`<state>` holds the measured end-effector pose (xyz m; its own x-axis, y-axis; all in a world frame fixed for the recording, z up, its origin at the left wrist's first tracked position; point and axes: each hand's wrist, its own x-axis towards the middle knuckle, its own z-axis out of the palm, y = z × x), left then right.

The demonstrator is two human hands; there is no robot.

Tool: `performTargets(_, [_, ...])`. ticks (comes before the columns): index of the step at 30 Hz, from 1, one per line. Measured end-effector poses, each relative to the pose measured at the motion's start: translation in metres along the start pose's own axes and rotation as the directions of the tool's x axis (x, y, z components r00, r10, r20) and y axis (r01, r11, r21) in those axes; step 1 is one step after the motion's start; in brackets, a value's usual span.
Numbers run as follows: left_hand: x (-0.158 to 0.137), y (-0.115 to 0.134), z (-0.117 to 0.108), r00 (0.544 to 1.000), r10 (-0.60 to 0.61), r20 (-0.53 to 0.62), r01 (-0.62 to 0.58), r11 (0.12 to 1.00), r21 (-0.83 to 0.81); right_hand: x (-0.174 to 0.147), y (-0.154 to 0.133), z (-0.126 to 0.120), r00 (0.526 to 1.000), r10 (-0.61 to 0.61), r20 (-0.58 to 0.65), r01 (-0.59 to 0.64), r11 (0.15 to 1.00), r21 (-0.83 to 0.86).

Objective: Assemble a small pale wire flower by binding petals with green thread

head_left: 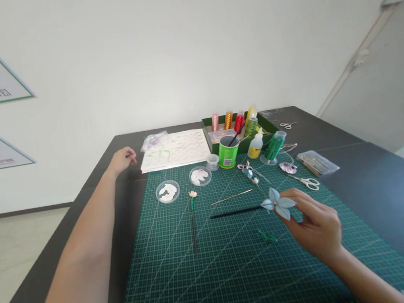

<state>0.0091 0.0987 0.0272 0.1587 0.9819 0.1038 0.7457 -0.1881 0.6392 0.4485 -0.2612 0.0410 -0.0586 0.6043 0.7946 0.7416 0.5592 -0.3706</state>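
Since the right hand [315, 226] pinches the blue flower [276, 204] between the bench's [364, 179] side edges, strong pressure could crease petals [285, 203]; the left hand [120, 161] curls near the left edge, its hold I cannot tell.

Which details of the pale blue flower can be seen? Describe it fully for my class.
The pale blue flower shows four pointed petals spread around a small centre; they look like thin fabric. Held by the right hand over the green mat, it opens toward the camera. A dark stick extends leftward from beside it; whether they are joined is unclear.
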Motion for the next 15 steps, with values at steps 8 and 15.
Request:
performTargets(8, [-0.040, 0.034, -0.016, 0.993, 0.113, 0.021, -0.115, 0.978, 0.174, -0.004, 0.007, 0.003, 0.997, 0.076, -0.027, -0.076, 0.997, 0.008])
performTargets(15, [-0.092, 0.086, -0.002, 0.961, 0.241, 0.132, -0.254, 0.963, 0.088, -0.004, 0.007, 0.008, 0.991, 0.134, -0.011, -0.133, 0.989, 0.063])
